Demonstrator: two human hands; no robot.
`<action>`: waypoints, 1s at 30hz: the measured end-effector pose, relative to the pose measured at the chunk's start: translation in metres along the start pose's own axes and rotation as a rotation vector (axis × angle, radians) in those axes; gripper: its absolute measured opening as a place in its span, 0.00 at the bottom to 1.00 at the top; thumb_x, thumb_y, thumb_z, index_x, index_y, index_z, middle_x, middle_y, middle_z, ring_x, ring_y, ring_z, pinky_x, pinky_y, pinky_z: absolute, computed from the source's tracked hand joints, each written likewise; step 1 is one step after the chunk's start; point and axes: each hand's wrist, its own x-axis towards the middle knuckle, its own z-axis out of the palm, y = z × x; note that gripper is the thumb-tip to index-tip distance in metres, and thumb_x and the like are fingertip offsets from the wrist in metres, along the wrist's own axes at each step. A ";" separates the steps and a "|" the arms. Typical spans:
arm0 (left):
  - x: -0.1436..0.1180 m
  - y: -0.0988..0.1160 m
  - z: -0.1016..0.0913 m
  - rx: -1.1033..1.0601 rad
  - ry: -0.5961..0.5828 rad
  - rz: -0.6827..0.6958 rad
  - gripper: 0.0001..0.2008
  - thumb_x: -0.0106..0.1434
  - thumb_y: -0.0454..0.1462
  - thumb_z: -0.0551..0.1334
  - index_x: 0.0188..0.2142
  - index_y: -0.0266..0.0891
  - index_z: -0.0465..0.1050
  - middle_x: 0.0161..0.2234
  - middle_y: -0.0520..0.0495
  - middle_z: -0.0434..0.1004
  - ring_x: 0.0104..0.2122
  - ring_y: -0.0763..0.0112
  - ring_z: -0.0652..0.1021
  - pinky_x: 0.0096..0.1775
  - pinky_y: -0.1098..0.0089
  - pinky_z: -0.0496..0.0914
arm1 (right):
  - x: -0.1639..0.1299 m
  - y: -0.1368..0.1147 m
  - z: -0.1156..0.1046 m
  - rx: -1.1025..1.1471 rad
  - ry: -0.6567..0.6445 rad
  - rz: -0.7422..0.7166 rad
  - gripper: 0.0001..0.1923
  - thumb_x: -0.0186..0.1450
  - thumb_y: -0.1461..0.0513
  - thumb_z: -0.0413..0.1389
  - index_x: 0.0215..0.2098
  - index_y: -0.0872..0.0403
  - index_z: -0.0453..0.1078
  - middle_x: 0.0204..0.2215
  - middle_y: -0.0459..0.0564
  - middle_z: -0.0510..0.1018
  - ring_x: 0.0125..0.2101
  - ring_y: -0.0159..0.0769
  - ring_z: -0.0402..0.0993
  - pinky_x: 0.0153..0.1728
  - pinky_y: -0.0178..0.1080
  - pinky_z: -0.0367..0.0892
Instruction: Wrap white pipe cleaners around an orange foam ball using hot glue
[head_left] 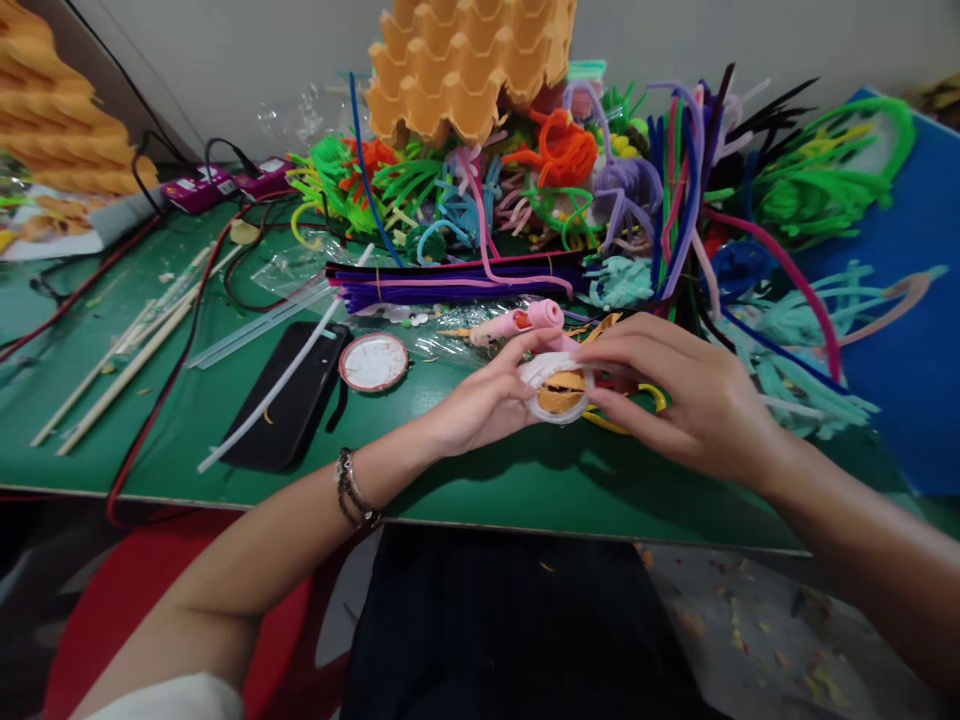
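Note:
Both my hands meet over the green table [480,480] on a small round craft piece [559,392], orange in the middle with white pipe cleaner wound around it. My left hand [487,400] grips it from the left, a bracelet on that wrist. From the right, my right hand [675,395] pinches the white pipe cleaner on its rim. A yellow pipe cleaner [651,400] curls out from under my right hand. A pink pipe cleaner figure [525,320] lies just behind the piece.
A big heap of coloured pipe cleaners [600,190] fills the back of the table under an orange egg tray [465,60]. A black phone [292,395], a round lid [373,361], wooden sticks [127,350] and red cables [172,370] lie at left. A blue board [907,300] is at right.

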 end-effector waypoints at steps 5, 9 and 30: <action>0.000 0.000 0.002 -0.015 -0.028 0.005 0.23 0.43 0.29 0.56 0.43 0.40 0.65 0.38 0.50 0.72 0.40 0.69 0.72 0.44 0.68 0.64 | 0.000 -0.004 0.012 0.014 -0.010 0.098 0.24 0.60 0.53 0.55 0.49 0.58 0.62 0.39 0.57 0.69 0.38 0.40 0.69 0.35 0.41 0.69; 0.001 -0.002 -0.001 0.001 -0.078 0.011 0.22 0.43 0.30 0.56 0.41 0.39 0.67 0.35 0.50 0.73 0.38 0.69 0.72 0.42 0.69 0.64 | 0.000 -0.005 0.016 0.055 -0.039 0.143 0.19 0.60 0.56 0.55 0.48 0.51 0.63 0.38 0.53 0.69 0.38 0.38 0.69 0.34 0.40 0.69; -0.002 -0.006 -0.001 0.011 -0.176 -0.054 0.22 0.52 0.51 0.64 0.37 0.36 0.65 0.24 0.51 0.71 0.21 0.77 0.70 0.19 0.77 0.60 | -0.001 0.004 0.010 0.266 -0.192 0.118 0.33 0.64 0.43 0.38 0.56 0.56 0.57 0.42 0.57 0.65 0.43 0.41 0.66 0.41 0.46 0.66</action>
